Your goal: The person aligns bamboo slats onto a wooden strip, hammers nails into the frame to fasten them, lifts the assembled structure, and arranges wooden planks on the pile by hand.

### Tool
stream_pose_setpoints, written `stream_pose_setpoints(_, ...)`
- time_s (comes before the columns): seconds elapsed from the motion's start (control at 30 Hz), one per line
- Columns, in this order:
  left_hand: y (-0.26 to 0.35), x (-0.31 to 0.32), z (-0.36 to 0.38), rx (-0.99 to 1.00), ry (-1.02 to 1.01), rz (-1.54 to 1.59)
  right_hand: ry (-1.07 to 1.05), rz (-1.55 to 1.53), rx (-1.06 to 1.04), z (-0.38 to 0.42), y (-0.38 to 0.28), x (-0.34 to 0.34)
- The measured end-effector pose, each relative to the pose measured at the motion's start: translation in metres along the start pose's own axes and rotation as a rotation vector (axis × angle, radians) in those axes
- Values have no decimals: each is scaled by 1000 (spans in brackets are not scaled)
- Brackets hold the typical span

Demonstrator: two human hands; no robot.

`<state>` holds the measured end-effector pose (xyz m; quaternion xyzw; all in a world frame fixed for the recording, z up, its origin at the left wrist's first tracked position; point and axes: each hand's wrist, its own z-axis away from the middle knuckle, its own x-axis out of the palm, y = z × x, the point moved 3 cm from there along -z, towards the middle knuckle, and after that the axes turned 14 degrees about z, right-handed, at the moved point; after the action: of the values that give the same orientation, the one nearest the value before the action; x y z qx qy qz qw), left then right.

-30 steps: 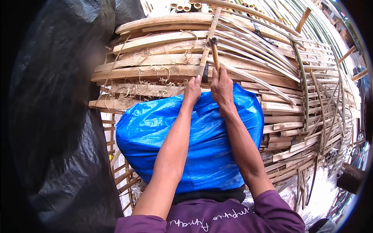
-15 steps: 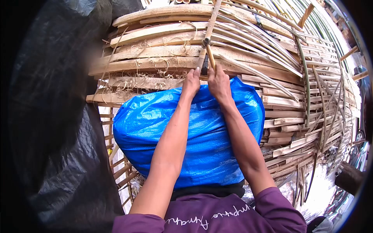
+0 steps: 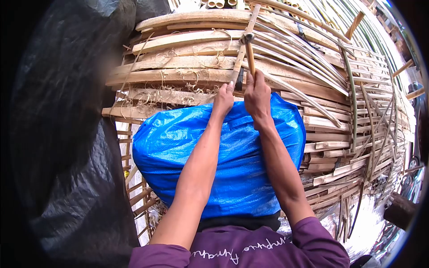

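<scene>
Black wrinkled plastic (image 3: 80,156) at left, rough pale wooden slats (image 3: 201,62) ahead, creased glossy blue tarp (image 3: 174,147) over the lap. Left hand (image 3: 222,100) pinches the near end of a flat strip (image 3: 239,58) lying across the slats; right hand's (image 3: 258,96) fingers wrap a round-handled tool (image 3: 250,58), dark head over the strip. Curly shavings (image 3: 156,96) on slats.

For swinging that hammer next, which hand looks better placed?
Probably the right hand: it grips the hammer by its handle, its head overlapping the bamboo strip in view. The left hand holds the strip's near end, so seems better for steadying.
</scene>
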<state>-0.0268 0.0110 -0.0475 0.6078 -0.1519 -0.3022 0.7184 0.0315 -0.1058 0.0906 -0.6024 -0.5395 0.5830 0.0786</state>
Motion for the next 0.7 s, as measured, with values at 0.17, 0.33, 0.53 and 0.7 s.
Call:
stream_pose_setpoints(0.17,-1,0,-1,-15,0,-13,-110,150,62,8,16,16)
stream_pose_setpoints(0.33,-12,3,-7,-10,22,-5,-134,177,90,1,18,17)
stream_pose_setpoints(0.53,-2,0,1,16,-8,37,-144,185,104,2,17,10)
stream_pose_setpoints(0.7,-7,0,-3,-18,7,15,-70,73,49,-2,1,4)
